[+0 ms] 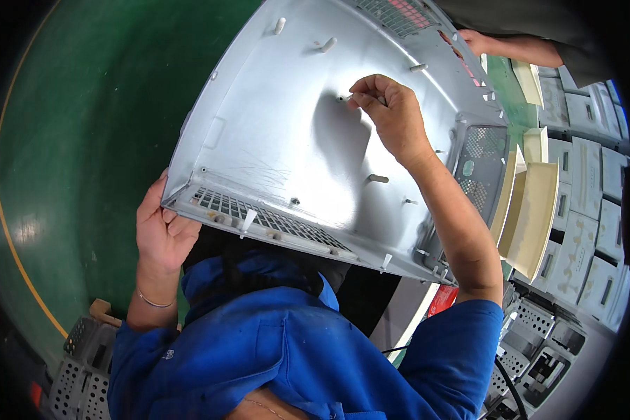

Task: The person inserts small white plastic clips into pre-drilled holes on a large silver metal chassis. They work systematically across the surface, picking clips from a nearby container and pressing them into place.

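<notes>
A large grey metal casing (259, 140), open side toward me, is tilted up in front of my body. At its near left corner, my left hand (162, 227) is closed round the edge. Inside the casing, my right hand (388, 108) pinches a small whitish piece, mostly hidden by the fingertips, beside a small post on the inner wall. Pale sleeves stand on other posts, among them one sleeve (379, 178) below my right hand and another sleeve (328, 45) farther up. White plastic pins, including a pin (248, 220), project from the near slotted edge.
Another person's hand (474, 42) is by the casing's far right edge. Cream curved panels (532, 220) stand close on the right, with stacked white parts (581, 175) beyond. Perforated grey bins (80, 371) sit low left, and more bins (539, 350) low right. The floor (84, 140) is green.
</notes>
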`<action>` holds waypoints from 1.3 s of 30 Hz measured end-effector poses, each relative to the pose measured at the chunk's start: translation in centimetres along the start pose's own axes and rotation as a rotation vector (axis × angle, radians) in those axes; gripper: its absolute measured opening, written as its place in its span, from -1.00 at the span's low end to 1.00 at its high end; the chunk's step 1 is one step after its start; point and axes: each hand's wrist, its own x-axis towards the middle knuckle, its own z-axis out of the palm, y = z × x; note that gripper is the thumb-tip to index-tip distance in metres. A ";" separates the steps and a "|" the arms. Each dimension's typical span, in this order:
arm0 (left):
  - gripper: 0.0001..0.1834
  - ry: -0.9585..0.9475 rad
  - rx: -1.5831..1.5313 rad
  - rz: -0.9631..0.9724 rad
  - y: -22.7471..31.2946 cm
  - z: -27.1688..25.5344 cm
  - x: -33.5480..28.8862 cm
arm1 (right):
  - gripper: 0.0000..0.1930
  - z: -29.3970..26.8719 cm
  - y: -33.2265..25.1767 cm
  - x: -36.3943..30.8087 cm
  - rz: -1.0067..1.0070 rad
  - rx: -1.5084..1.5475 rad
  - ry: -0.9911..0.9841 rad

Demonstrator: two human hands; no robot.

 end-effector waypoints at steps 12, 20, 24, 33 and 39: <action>-0.83 -0.032 0.013 0.011 -0.1 -0.1 0.4 | -0.90 0.5 -0.9 0.0 0.012 -0.085 -0.010; -0.80 0.006 0.007 -0.011 -0.1 0.1 0.4 | -0.91 0.4 -0.6 0.1 0.053 -0.002 -0.029; -0.78 0.022 0.039 -0.006 -0.1 0.4 0.4 | -0.91 0.5 -0.6 0.1 0.038 0.007 -0.029; -0.77 0.220 0.059 0.018 -0.2 0.9 0.5 | -0.89 0.7 -1.2 -0.3 0.015 -0.162 -0.005; -0.78 0.184 0.044 0.010 -0.2 0.7 0.4 | -0.82 1.6 -1.3 -0.3 -0.108 -0.603 0.025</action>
